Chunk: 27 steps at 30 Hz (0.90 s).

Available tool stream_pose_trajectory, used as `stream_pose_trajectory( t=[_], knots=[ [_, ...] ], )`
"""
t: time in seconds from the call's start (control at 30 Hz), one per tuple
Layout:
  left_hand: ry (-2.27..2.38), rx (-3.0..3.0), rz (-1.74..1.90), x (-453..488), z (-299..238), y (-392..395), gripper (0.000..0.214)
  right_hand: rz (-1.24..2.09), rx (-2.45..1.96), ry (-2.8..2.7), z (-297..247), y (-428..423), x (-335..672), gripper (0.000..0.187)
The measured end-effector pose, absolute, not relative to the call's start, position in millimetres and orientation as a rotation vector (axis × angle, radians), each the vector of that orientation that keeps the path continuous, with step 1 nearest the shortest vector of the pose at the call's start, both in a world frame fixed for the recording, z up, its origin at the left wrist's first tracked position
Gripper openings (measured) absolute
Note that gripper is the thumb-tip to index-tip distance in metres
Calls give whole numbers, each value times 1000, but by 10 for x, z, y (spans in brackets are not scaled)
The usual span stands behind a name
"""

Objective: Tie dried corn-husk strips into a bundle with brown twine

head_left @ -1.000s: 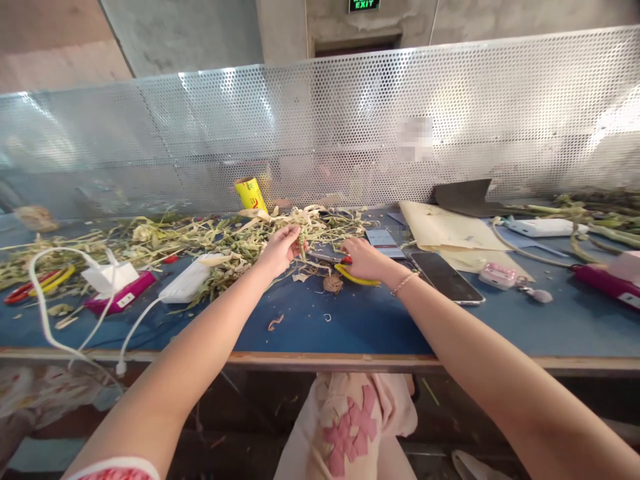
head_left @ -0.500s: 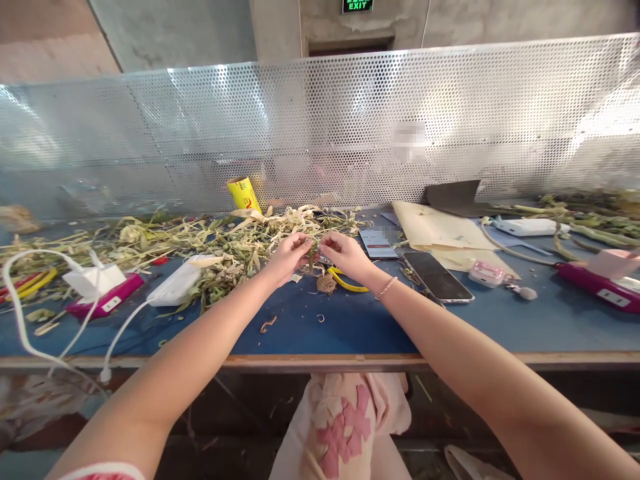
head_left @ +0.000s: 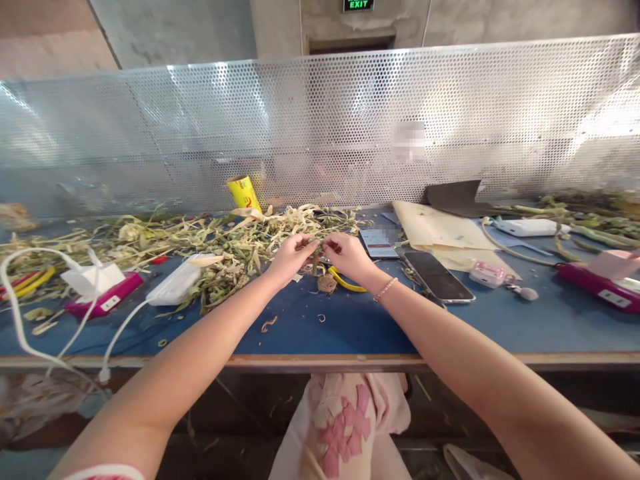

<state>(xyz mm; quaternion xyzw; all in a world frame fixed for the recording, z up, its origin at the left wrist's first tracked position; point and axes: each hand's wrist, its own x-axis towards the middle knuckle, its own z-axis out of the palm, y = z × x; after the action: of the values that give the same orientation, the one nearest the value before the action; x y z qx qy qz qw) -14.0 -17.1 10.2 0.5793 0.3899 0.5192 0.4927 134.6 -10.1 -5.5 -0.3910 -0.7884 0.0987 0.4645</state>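
The left hand and right hand meet just above the counter, in front of the plant pile, with a small green sprig hanging between their fingertips. The left has thumb and forefinger drawn together, apparently pinching the sprig's upper part; the right is curled nearly to a pinch close beside it, but whether its tips have hold of the sprig cannot be told. For work this fine, fingertips suit better than a whole-hand grip: one hand should steady the sprig while the other does the delicate part, both pinches light, since such dry-looking leaves would probably crumble under pressure. Small movements close to the holding point should strain the stem least. The wrists are best left raised, as the yellow handle and the brown ball lie just below and could be knocked. The dark phone sits to the right of the right wrist, so that elbow would do well not to swing outward.
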Motion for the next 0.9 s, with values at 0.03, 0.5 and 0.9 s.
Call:
stream_pose_trajectory(
  t=[0.03,0.5,0.9],
  knots=[
    [952,1416,1260,-143,105,-169,17,219,-955,-1940,-59,-95,1344,13],
    [909,1253,1277,-114,106,-167,15,216,-948,-1894,-52,-91,1337,13],
    [920,1290,1333,-106,78,-153,12,494,-999,-1725,-6,-125,1306,15]
  ],
)
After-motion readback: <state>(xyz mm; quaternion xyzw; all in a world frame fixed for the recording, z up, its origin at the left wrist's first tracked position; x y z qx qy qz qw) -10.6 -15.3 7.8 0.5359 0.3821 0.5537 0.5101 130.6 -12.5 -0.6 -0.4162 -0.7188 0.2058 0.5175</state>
